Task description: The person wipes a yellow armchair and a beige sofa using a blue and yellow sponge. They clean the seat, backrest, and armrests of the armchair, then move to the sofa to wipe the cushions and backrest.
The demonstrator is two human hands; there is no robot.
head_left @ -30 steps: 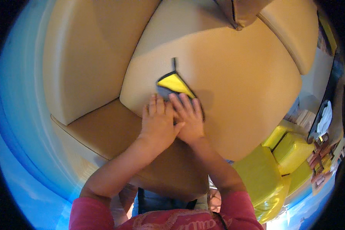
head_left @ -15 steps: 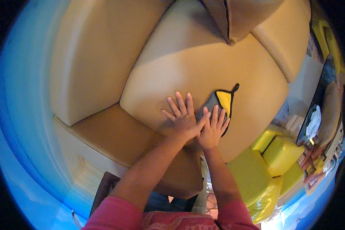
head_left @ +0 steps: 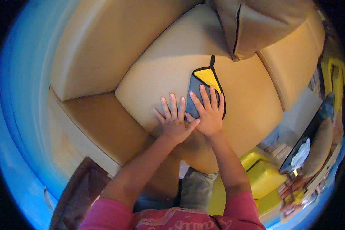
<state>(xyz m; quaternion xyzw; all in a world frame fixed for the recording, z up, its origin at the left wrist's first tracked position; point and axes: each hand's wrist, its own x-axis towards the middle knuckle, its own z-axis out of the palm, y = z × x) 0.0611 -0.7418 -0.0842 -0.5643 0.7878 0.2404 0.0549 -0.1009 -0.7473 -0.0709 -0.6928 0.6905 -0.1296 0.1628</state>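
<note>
A grey cleaning cloth (head_left: 194, 89) with a folded-over yellow corner, black trim and a hanging loop lies on the tan sofa seat cushion (head_left: 149, 73). My right hand (head_left: 210, 115) rests on its lower part, palm down with fingers spread, and hides some of it. Just left of the cloth, my left hand (head_left: 174, 124) lies flat on the bare cushion, fingers apart. Its thumb reaches toward the right wrist; whether the two touch I cannot tell. Neither hand grips anything.
A brown cushion (head_left: 264, 30) stands at the far end of the seat. The sofa's backrest (head_left: 103, 50) rises on the left and an armrest (head_left: 299, 65) at the far right. Yellow seats (head_left: 264, 180) and a dark table (head_left: 306, 138) holding a white item are on the right.
My right hand has moved up and left over the cloth, and more of the cloth shows. The cloth appears farther left and up and turned. The whole view has shifted.
</note>
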